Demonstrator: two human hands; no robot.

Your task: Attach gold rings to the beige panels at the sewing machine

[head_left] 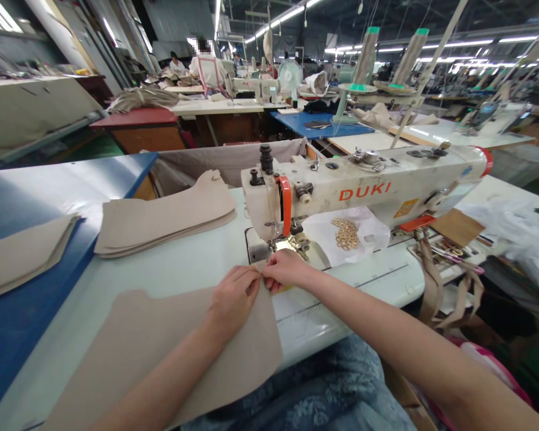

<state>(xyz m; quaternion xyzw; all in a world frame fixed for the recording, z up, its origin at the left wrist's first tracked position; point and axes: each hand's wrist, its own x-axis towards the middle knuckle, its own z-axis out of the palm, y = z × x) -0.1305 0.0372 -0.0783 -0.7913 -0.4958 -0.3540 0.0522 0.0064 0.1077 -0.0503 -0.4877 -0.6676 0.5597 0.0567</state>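
Forearms (388, 323) cropped | left hand (235, 293), right hand (287, 268) together, pinching beige panel (161, 323), cut off below | pinched edge mostly hidden

1. The left hand (233, 296) is bare, with slim fingers and a smooth, rounded back narrowing to the wrist.
2. The right hand (288, 268) is bare too, small and slender; its fingernails are too small in view to make out.
3. The left forearm (170, 371) is uncovered, widening evenly from the wrist.
4. The right forearm (386, 323) is uncovered, long and smooth in outline, thickening away from the hand.
5. A loose cloth garment (323, 395) covers the lap: muted grey-blue, printed with paler leafy or floral shapes, with soft folds and darker creases. Whether it is a skirt, dress or apron cannot be told.
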